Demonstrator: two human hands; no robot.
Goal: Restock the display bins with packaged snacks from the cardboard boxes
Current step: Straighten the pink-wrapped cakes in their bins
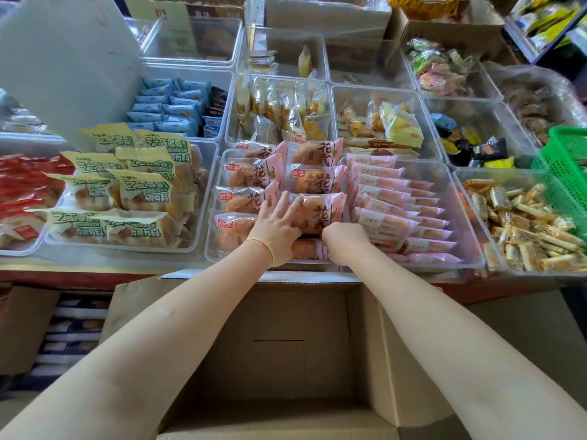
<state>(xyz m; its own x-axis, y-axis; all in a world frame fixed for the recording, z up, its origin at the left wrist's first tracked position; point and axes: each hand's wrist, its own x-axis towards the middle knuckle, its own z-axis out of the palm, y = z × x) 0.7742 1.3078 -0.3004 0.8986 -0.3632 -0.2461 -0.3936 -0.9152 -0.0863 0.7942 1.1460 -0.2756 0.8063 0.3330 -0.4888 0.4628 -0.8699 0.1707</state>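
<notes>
The left hand (275, 224) lies flat with fingers spread on a pink bread packet (319, 217), while the right hand (344, 244), curled, pinches the near edge of what looks like the same packet at the front of the clear bin (212, 231). To seat it well, the person should probably press it level and square it with the pink rows behind. The cardboard box (286, 354) just below the counter appears empty.
</notes>
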